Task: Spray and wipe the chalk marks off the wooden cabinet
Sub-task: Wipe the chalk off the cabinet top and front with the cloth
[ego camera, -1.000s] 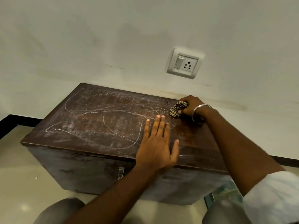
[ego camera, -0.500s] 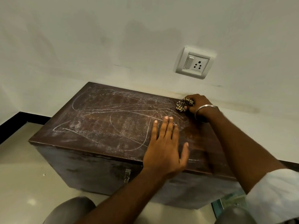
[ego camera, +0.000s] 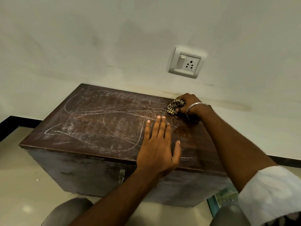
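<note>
The wooden cabinet stands on the floor with its back edge against the wall, below a socket. The right hand is at this back edge toward the right end, very near the wall, its fingers curled around a checked cloth that touches the top. The left hand lies flat near the front edge, fingers straight, thumb spread. The chalk marks cover the open top left of both hands, up to the left edge.
</note>
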